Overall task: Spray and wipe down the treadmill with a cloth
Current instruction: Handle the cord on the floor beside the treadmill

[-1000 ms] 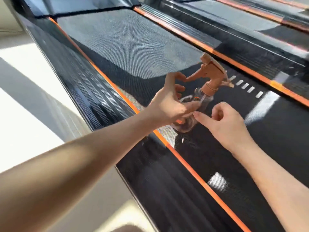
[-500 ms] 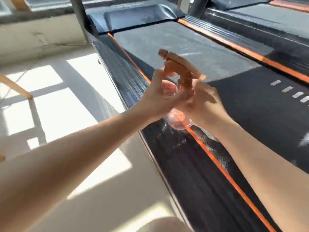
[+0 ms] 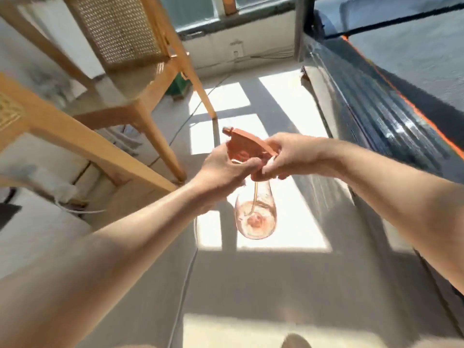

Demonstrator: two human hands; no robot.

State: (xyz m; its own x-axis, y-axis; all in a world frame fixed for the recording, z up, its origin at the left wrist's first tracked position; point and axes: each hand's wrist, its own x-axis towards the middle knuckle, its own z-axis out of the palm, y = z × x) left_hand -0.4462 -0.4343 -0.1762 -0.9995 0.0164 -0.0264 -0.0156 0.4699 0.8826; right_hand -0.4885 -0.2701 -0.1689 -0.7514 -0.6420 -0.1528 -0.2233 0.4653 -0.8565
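Spray bottle: clear, pink-tinted plastic body, smooth and glossy; its trigger head is opaque terracotta plastic, matt. Treadmill side rail: black, ribbed, high gloss (sun glints along the ridges). Belt: dark, matt, finely textured. Chair: pale wood, smooth satin finish, with a woven cane back panel. Floor: grey, matt.

Chair: pale wood, woven cane back, upper left.
Second wooden frame: left edge, cane panel partly visible; type unclear.
Floor: grey, crossed by bright sun patches.
Cable: pale, lying along the floor.
Window: top centre, above a wall socket.
Green object: behind the chair, blurred.
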